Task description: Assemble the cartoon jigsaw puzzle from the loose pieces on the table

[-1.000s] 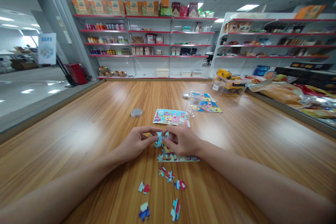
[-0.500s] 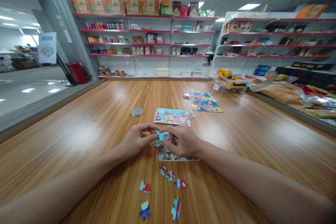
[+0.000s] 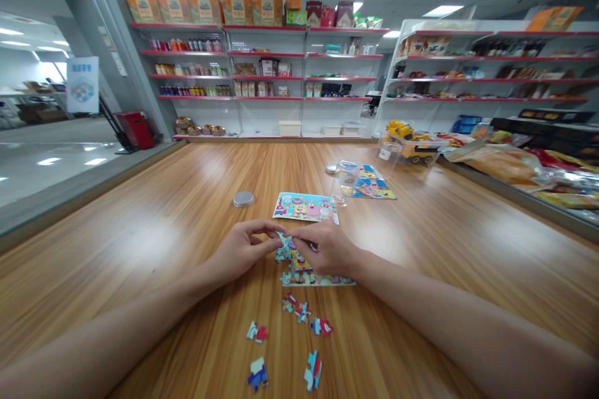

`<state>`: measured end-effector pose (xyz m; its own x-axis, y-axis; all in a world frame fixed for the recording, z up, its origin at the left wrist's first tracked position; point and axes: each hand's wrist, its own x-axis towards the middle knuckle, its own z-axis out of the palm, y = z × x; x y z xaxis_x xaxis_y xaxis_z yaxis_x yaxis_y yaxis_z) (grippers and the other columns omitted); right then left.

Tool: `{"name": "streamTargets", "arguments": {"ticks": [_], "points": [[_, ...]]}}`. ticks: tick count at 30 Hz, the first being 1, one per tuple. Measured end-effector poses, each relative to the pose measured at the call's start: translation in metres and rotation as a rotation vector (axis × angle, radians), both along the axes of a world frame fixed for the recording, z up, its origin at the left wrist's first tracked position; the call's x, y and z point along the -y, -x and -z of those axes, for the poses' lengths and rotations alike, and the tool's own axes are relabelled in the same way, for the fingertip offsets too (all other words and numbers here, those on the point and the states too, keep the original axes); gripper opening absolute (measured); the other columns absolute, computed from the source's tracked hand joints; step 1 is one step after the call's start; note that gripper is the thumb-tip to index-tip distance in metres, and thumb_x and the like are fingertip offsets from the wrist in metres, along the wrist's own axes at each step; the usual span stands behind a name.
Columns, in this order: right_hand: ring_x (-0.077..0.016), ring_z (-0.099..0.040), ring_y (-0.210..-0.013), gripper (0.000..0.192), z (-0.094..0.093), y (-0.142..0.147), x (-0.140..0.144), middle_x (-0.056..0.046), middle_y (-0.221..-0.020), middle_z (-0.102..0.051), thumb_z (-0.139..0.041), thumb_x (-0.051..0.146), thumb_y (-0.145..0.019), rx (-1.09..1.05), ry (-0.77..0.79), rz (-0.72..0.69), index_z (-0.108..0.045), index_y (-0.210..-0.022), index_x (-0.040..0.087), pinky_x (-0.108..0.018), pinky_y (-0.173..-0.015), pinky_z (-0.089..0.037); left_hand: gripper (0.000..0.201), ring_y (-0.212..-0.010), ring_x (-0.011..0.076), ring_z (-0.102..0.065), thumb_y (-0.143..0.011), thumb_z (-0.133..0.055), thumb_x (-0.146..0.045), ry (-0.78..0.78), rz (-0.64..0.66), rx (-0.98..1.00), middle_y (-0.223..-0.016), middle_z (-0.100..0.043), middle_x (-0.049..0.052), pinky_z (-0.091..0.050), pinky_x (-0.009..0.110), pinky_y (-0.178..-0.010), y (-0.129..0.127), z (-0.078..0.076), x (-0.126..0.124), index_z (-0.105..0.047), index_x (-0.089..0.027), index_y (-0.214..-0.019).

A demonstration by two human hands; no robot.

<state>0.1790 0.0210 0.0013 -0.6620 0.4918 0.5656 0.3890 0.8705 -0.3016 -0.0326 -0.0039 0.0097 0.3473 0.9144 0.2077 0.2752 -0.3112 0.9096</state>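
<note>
A partly joined jigsaw puzzle [image 3: 322,280] with cartoon figures lies flat before me, half covered by my right hand [image 3: 330,249]. The right thumb and forefinger pinch a light-blue puzzle piece [image 3: 284,239] at the puzzle's upper left. From the other side, my left hand [image 3: 248,246] has its thumb and bent forefinger closed on the same piece's edge. Nearer to me lie loose pieces: a red and white one [image 3: 257,331], a blue and cream one [image 3: 258,374], a long light-blue and red one [image 3: 313,371], and several more [image 3: 303,312] just below the puzzle.
Behind the hands lies a picture card [image 3: 306,207]. A clear jar [image 3: 347,182] stands beside another puzzle [image 3: 374,188], and a silver lid [image 3: 243,199] rests to the left. Toy trucks fill a clear bin [image 3: 421,151] at back right. Packets [image 3: 505,165] line the right side.
The piece between my hands, tilted up before, now sits lower against the puzzle. My right fingers have shifted slightly left and down, showing more of the yellow figure below.
</note>
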Motion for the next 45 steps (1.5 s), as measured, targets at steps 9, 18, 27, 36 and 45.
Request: {"name": "streamTargets", "arguments": {"ticks": [9, 18, 27, 36, 45], "points": [[-0.0133, -0.064, -0.062, 0.021, 0.003, 0.002, -0.002, -0.006, -0.075, -0.072, -0.054, 0.025, -0.091, -0.062, -0.007, -0.002, -0.072, -0.092, 0.015, -0.022, -0.058, -0.042, 0.030, -0.040, 0.0049, -0.031, -0.083, -0.064, -0.042, -0.004, -0.016, -0.032, -0.049, -0.043, -0.007, -0.022, 0.017, -0.039, 0.001, 0.002, 0.000, -0.063, -0.012, -0.084], [-0.0101, -0.057, -0.054, 0.022, 0.002, 0.001, 0.000, 0.000, -0.065, -0.067, -0.055, 0.022, -0.089, -0.114, -0.022, -0.061, -0.065, -0.108, 0.016, -0.021, -0.054, -0.038, 0.037, -0.048, 0.0073, -0.041, -0.088, -0.055, -0.047, 0.045, 0.155, -0.027, -0.063, -0.055, -0.001, -0.030, 0.019, -0.046, 0.006, 0.005, -0.003, -0.061, -0.011, -0.080], [-0.0087, -0.050, -0.049, 0.013, -0.002, 0.006, 0.004, 0.000, -0.059, -0.061, -0.058, 0.023, -0.086, -0.169, 0.086, -0.009, -0.067, -0.086, 0.015, -0.020, -0.049, -0.035, 0.033, -0.074, 0.0147, -0.052, -0.090, -0.053, -0.041, 0.026, 0.262, -0.053, -0.082, -0.063, 0.005, -0.040, 0.026, -0.069, 0.006, 0.001, -0.002, -0.066, -0.012, -0.089], [-0.0069, -0.039, -0.044, 0.018, 0.000, 0.008, 0.001, 0.004, -0.051, -0.048, -0.056, 0.027, -0.084, -0.278, 0.338, 0.028, -0.062, -0.076, 0.013, -0.020, -0.044, -0.029, 0.032, -0.054, 0.0082, -0.040, -0.086, -0.059, -0.043, 0.071, 0.236, -0.034, -0.067, -0.056, 0.000, -0.029, 0.019, -0.047, 0.004, -0.005, 0.002, -0.065, -0.012, -0.082], [-0.0068, -0.040, -0.045, 0.014, -0.002, 0.006, 0.003, 0.003, -0.051, -0.049, -0.057, 0.024, -0.082, -0.248, 0.340, -0.012, -0.062, -0.075, 0.013, -0.019, -0.044, -0.029, 0.040, -0.039, 0.0050, -0.029, -0.089, -0.053, -0.051, 0.109, 0.140, 0.007, -0.048, -0.037, -0.007, -0.019, 0.018, -0.037, 0.004, 0.004, -0.001, -0.057, -0.013, -0.078]]}}
